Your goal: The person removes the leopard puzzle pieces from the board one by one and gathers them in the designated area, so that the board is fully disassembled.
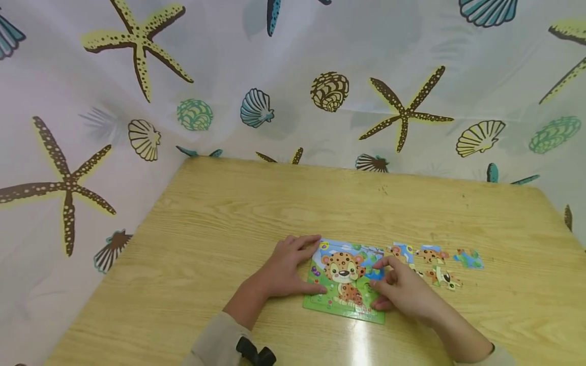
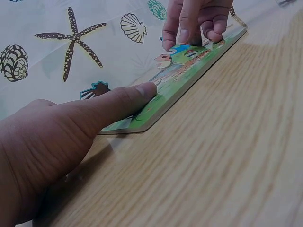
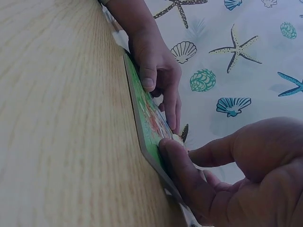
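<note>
A jigsaw puzzle board [image 1: 336, 314] with a green and blue border and a spotted leopard cub picture lies flat on the table. My left hand [image 1: 288, 269] rests at its left side, thumb on the board's surface and fingers stretched to the top left corner. Over the right side, my right hand [image 1: 403, 290] pinches a puzzle piece [image 1: 375, 273] with blue and green on it. The left wrist view shows this piece [image 2: 180, 57] tilted just above the board, partly hidden by the fingers. Whether it touches the board I cannot tell.
Several loose puzzle pieces [image 1: 469, 258] lie on the wooden table [image 1: 229, 213] right of the board, some partly behind my right hand. A white cloth [image 1: 297, 61] printed with starfish and shells hangs along the table's back and left sides.
</note>
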`<action>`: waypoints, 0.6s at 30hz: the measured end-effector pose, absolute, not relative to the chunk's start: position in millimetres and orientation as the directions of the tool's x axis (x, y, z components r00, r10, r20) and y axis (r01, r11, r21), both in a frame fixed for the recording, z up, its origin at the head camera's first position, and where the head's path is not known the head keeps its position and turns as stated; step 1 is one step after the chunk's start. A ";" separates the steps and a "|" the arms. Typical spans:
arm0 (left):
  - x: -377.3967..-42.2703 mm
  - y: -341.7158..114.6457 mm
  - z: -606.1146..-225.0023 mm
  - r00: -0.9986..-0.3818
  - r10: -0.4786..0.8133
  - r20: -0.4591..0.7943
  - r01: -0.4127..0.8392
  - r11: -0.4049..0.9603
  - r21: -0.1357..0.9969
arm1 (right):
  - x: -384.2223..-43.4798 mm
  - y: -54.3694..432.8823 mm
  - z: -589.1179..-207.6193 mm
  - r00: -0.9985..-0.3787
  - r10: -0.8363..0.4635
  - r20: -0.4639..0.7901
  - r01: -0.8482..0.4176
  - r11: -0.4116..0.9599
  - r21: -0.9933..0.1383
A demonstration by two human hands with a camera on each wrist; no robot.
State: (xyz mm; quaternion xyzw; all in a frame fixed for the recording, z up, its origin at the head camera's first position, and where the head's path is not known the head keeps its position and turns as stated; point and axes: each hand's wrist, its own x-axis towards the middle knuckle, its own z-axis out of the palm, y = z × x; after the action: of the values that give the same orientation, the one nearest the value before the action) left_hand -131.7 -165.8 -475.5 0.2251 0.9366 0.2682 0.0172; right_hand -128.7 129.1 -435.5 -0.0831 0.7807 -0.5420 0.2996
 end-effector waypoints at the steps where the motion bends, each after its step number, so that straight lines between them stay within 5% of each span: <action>1: -132.1 -165.3 -475.2 -0.898 0.431 0.088 0.412 0.755 0.510 | -128.6 129.5 -434.8 -0.807 -0.454 -0.377 0.197 0.395 -0.897; 18: -131.8 -161.7 -475.4 -0.902 0.424 0.086 0.404 0.755 0.516 | -123.9 127.0 -426.6 -0.835 -0.393 -0.384 0.252 0.347 -0.903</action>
State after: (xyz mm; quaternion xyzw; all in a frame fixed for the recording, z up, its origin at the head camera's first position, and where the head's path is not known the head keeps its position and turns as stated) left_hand -131.8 -161.7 -475.4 0.2212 0.9366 0.2711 0.0181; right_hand -123.9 127.0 -426.6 -0.0459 0.7704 -0.5694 0.2831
